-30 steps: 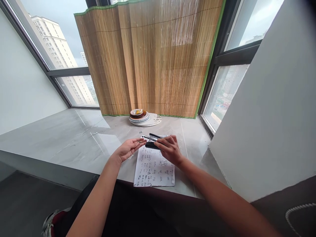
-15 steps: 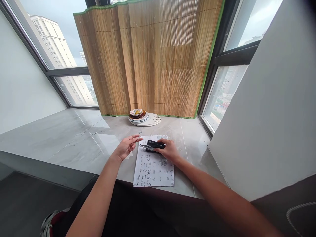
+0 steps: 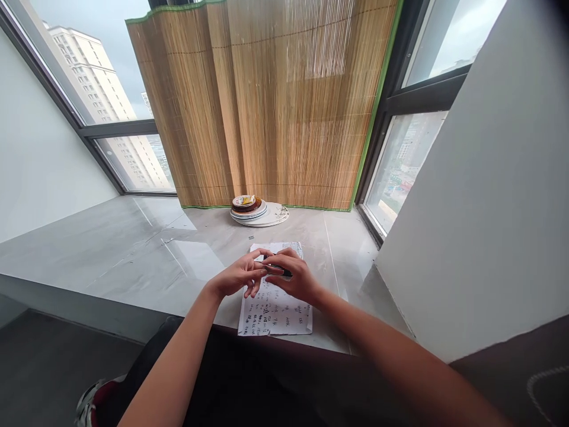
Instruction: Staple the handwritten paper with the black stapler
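My right hand (image 3: 297, 274) is closed around a few black pens (image 3: 284, 271), one of them thick like a marker, above a sheet of paper (image 3: 288, 317). Its fingers cover most of the pens. From the left, my left hand (image 3: 240, 274) meets it, fingertips curled around the left ends of the pens. Some of its lower fingers hang loosely over the page. Rows of handwriting fill the white sheet, which lies on the marble-patterned ledge with its near edge at the ledge's front.
Stacked plates (image 3: 249, 214) of several sizes stand at the back of the ledge (image 3: 142, 261), before a bamboo blind (image 3: 275, 118). Dark-framed windows flank the blind. A grey wall (image 3: 480, 196) rises close on the right.
My left hand has moved right, onto the pens. My right hand's fingers have shifted over the pens, covering more of them. The sheet lies where it was.
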`<action>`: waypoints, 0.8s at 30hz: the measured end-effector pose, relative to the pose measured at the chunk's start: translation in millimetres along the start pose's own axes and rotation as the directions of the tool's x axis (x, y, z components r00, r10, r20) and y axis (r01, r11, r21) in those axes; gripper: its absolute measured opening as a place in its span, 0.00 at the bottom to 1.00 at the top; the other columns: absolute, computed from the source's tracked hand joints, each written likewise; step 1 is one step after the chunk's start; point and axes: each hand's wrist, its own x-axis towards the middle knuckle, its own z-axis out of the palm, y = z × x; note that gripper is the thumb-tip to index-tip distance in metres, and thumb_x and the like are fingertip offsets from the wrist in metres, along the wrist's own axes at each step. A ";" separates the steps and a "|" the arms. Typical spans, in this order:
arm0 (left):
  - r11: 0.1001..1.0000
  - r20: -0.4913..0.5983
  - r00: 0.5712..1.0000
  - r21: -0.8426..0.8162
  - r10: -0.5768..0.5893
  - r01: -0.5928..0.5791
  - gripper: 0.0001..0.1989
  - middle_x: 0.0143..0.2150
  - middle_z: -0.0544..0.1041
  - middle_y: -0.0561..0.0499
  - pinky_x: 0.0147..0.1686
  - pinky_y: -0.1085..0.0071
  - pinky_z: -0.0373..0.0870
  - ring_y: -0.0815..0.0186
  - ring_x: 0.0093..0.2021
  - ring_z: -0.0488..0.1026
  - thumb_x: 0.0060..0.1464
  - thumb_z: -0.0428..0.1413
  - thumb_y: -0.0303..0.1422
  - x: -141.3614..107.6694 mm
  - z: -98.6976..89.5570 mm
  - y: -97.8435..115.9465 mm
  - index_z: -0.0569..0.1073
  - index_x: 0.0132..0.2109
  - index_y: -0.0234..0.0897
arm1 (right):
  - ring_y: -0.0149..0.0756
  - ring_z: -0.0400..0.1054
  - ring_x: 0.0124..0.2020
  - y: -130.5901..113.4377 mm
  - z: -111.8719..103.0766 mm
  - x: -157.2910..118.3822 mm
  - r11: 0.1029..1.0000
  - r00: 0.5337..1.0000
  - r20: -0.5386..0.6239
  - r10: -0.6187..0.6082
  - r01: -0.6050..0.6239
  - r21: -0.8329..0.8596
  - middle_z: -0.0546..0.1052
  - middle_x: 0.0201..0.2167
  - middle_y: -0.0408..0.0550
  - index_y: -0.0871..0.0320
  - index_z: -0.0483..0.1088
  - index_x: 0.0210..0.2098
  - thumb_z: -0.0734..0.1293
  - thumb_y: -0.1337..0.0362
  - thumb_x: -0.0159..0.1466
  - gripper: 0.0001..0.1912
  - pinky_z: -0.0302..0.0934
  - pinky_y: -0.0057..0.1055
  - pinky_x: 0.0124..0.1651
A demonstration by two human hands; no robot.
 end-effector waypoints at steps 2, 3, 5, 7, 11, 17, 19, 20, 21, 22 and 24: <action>1.000 0.034 0.999 -0.002 -0.008 0.008 0.33 0.27 0.78 0.54 0.15 0.80 0.62 0.67 0.18 0.74 0.59 0.63 0.45 2.4 1.5 -2.7 0.60 0.64 0.40 | 0.42 0.71 0.44 2.3 2.1 -1.7 0.999 1.000 -0.009 -0.008 0.009 0.031 0.82 0.38 0.46 0.48 0.77 0.50 0.74 0.61 0.65 0.13 0.67 0.40 0.50; 1.000 0.046 0.999 -0.008 -0.006 0.007 0.33 0.27 0.78 0.53 0.15 0.80 0.63 0.67 0.18 0.75 0.59 0.63 0.45 3.5 1.8 -3.8 0.59 0.65 0.40 | 0.42 0.71 0.43 3.5 2.4 -2.2 0.999 1.000 -0.014 -0.013 0.013 0.040 0.82 0.37 0.46 0.49 0.78 0.48 0.73 0.61 0.66 0.11 0.67 0.41 0.49; 1.000 0.061 0.998 -0.019 -0.002 0.004 0.33 0.28 0.79 0.52 0.16 0.80 0.64 0.66 0.19 0.76 0.60 0.63 0.45 5.0 1.8 -5.2 0.59 0.65 0.40 | 0.42 0.71 0.41 5.2 2.3 -2.2 0.999 1.000 -0.012 -0.017 0.017 0.045 0.82 0.35 0.46 0.49 0.78 0.47 0.72 0.60 0.67 0.09 0.67 0.41 0.49; 1.000 0.068 0.998 -0.011 0.001 0.000 0.32 0.28 0.79 0.52 0.16 0.80 0.65 0.66 0.19 0.76 0.61 0.62 0.44 5.5 1.9 -5.3 0.58 0.65 0.41 | 0.42 0.71 0.40 5.3 2.0 -1.7 0.999 1.000 -0.006 -0.010 0.010 0.044 0.82 0.34 0.46 0.49 0.79 0.46 0.71 0.60 0.68 0.08 0.67 0.41 0.48; 0.999 0.074 0.997 0.037 0.010 -0.013 0.33 0.35 0.81 0.48 0.17 0.78 0.68 0.64 0.23 0.79 0.61 0.62 0.44 4.4 5.2 -2.2 0.58 0.66 0.41 | 0.41 0.69 0.39 0.7 1.3 0.9 0.997 1.000 0.002 0.002 -0.002 0.077 0.81 0.33 0.46 0.49 0.79 0.45 0.71 0.62 0.67 0.07 0.68 0.39 0.45; 0.977 -0.129 0.976 0.145 0.173 -0.154 0.32 0.46 0.81 0.39 0.22 0.73 0.70 0.63 0.26 0.80 0.60 0.61 0.48 5.9 -8.5 -0.8 0.62 0.65 0.40 | 0.41 0.70 0.42 20.6 -21.3 10.2 0.976 0.961 -0.178 0.212 -0.199 0.086 0.82 0.38 0.46 0.52 0.76 0.47 0.72 0.67 0.63 0.12 0.68 0.38 0.46; 0.937 -0.391 0.868 0.282 0.306 -0.204 0.25 0.42 0.82 0.41 0.22 0.74 0.68 0.67 0.24 0.76 0.63 0.58 0.48 10.0 -26.4 -6.8 0.69 0.58 0.36 | 0.43 0.69 0.42 43.8 -34.6 8.8 0.941 0.913 -0.258 0.317 -0.336 -0.033 0.82 0.38 0.47 0.53 0.76 0.47 0.72 0.67 0.61 0.14 0.67 0.39 0.44; 0.913 -0.513 0.781 0.369 0.356 -0.174 0.21 0.39 0.82 0.42 0.22 0.73 0.68 0.67 0.25 0.75 0.63 0.56 0.48 13.0 -36.9 -11.5 0.71 0.53 0.36 | 0.44 0.69 0.41 56.9 -41.2 6.2 0.902 0.884 -0.276 0.378 -0.419 -0.106 0.82 0.37 0.47 0.53 0.76 0.46 0.71 0.68 0.60 0.14 0.66 0.39 0.43; 0.880 -0.598 0.697 0.464 0.397 -0.103 0.19 0.37 0.81 0.44 0.23 0.72 0.69 0.65 0.26 0.75 0.64 0.54 0.48 16.6 -47.5 -17.2 0.73 0.48 0.36 | 0.44 0.69 0.41 70.0 -47.5 2.6 0.851 0.855 -0.269 0.443 -0.496 -0.172 0.82 0.35 0.46 0.53 0.76 0.44 0.71 0.68 0.59 0.13 0.65 0.39 0.43; 0.821 -0.636 0.633 0.572 0.442 0.002 0.18 0.36 0.81 0.45 0.27 0.70 0.71 0.63 0.29 0.76 0.65 0.52 0.47 20.6 -57.6 -23.5 0.75 0.45 0.37 | 0.44 0.69 0.41 82.2 -53.0 -1.8 0.795 0.819 -0.260 0.512 -0.566 -0.218 0.82 0.34 0.45 0.53 0.77 0.40 0.70 0.69 0.57 0.11 0.64 0.39 0.44; 0.636 -0.582 0.641 0.749 0.500 0.183 0.15 0.39 0.82 0.45 0.40 0.64 0.75 0.59 0.39 0.78 0.66 0.50 0.42 29.7 -74.1 -36.9 0.77 0.43 0.39 | 0.43 0.70 0.40 102.1 -61.1 -11.1 0.691 0.737 -0.268 0.621 -0.676 -0.256 0.82 0.34 0.45 0.54 0.77 0.33 0.70 0.68 0.55 0.06 0.63 0.38 0.46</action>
